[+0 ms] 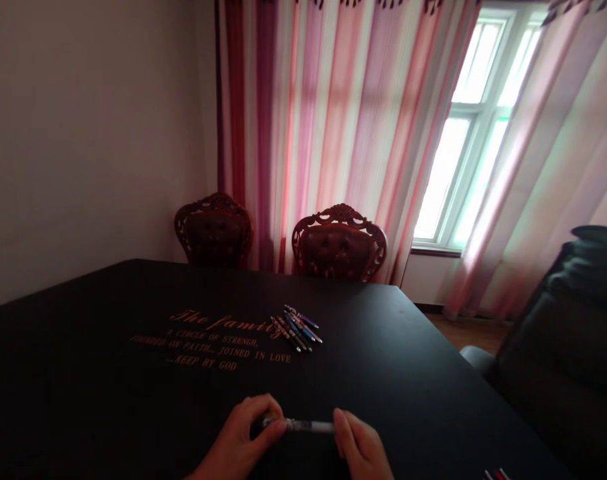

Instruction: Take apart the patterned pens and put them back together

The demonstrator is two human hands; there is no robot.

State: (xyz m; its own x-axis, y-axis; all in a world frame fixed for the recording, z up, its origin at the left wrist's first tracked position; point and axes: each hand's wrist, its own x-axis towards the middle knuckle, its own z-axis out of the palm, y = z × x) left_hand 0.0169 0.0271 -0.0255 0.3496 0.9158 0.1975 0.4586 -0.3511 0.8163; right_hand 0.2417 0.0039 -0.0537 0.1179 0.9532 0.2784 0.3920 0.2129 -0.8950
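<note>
Near the front of the black table (pixel 383 373), a pen (pixel 310 425) with a clear, greyish barrel is held level between both hands. My left hand (pixel 250 427) is closed around its left end, thumb and index finger pinching it. At the other end, my right hand (pixel 359 441) pinches the pen with thumb and fingers. The ends of the pen are partly hidden by the fingers. Beyond the hands lies a loose pile of several pens (pixel 296 330), dark, blue and patterned, on the tabletop.
Orange lettering (pixel 208 340) is printed on the table. Tips of a few more pens (pixel 498 475) show at the bottom right edge. Two carved chairs (pixel 339 247) stand behind the table, before striped curtains (pixel 328 127). A dark armchair (pixel 558 333) is at right.
</note>
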